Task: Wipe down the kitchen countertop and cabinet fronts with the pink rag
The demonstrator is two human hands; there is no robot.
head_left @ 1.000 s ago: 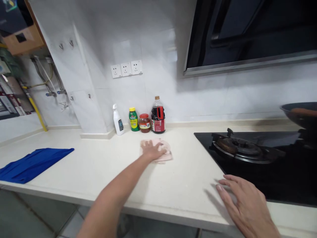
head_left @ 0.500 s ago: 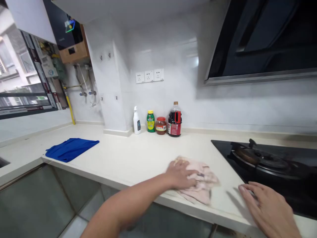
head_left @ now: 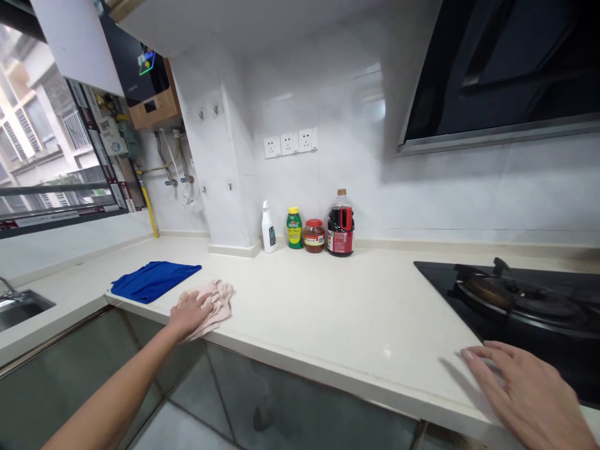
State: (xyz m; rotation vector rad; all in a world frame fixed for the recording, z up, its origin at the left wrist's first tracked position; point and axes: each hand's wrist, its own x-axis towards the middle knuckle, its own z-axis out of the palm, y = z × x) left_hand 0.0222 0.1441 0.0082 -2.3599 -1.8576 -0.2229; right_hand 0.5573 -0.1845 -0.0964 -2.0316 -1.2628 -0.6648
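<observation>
My left hand [head_left: 189, 314] presses down on a crumpled pale pink cloth [head_left: 219, 299] near the front edge of the counter, fingers bent over its folds. Part of the cloth is hidden under the palm. Just behind and to the left lies a flat blue cloth [head_left: 154, 281], close to the pink one. At the lower right, my right hand [head_left: 532, 390] holds nothing; its thumb and fingers are apart. It is over the counter's front edge, beside the black gas stove [head_left: 450, 294].
Along the wall stand a white spray bottle [head_left: 269, 230], a green bottle with a yellow cap [head_left: 294, 230], a red-lidded jar [head_left: 314, 237] and a large dark sauce bottle [head_left: 340, 231]. A sink [head_left: 28, 309] is at far left. A range hood [head_left: 506, 69] overhangs the stove.
My left hand has swept the pink cloth leftward along the counter, from near the stove to beside the blue cloth. My right hand has hardly moved. The view has shifted slightly left.
</observation>
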